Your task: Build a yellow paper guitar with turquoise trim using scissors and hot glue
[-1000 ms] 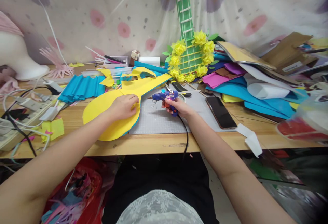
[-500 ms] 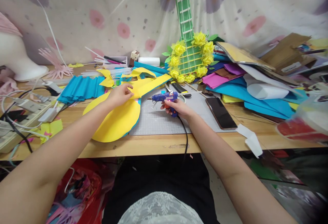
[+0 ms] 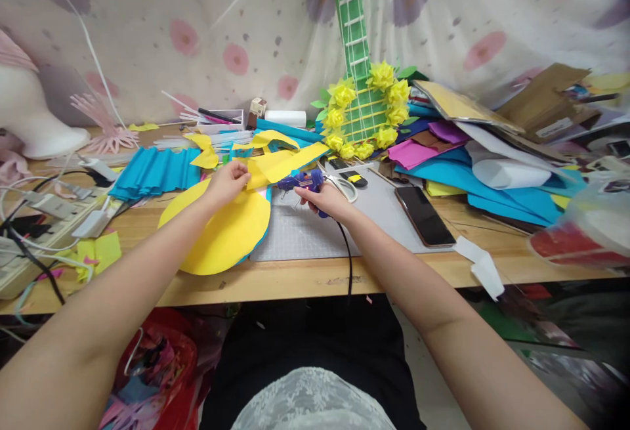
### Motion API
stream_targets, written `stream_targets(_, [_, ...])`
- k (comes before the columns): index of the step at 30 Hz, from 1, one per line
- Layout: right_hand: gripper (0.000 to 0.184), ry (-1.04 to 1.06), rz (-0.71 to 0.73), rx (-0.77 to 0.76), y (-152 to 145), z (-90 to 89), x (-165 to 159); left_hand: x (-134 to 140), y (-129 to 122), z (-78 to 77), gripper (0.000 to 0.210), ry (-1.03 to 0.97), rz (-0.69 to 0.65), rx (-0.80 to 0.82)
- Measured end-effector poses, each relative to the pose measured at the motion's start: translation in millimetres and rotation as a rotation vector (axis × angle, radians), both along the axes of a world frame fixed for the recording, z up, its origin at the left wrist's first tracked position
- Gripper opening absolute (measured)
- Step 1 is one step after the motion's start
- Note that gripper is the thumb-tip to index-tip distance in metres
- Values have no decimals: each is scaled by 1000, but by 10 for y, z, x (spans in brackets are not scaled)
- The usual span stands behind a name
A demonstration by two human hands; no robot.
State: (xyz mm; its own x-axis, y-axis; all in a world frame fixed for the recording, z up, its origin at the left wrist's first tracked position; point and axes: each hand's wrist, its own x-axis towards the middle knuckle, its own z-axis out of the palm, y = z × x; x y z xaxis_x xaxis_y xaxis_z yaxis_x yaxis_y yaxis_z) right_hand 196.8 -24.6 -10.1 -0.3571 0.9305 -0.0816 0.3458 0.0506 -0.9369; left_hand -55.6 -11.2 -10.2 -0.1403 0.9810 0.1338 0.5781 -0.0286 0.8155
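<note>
My right hand (image 3: 322, 200) is closed around a blue glue gun (image 3: 302, 182), its nozzle pointing left at the edge of a yellow paper piece. My left hand (image 3: 229, 184) pinches a long yellow paper strip (image 3: 290, 162), lifting its near end above a blue backing. Below the left hand lies a large round yellow paper shape (image 3: 226, 236) with a blue underside showing along its right edge. White-handled scissors (image 3: 343, 187) lie just behind the right hand, on a grey cutting mat (image 3: 315, 239).
A black phone (image 3: 424, 215) lies right of the mat, beside a paper heap (image 3: 506, 187). Behind stands a green paper guitar (image 3: 355, 43) ringed with yellow flowers. Pleated blue paper (image 3: 155, 172) and a power strip (image 3: 42, 233) are at the left. A clear cup (image 3: 585, 233) stands far right.
My right hand has moved the glue gun left, its nozzle closer to the yellow strip. The left hand has shifted slightly left, and more of the scissors shows.
</note>
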Motion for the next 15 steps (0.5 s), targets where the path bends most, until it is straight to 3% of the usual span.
stream_targets(15, [37, -85, -86, 53, 141, -148, -87, -37, 16, -60, 10, 43, 2, 34])
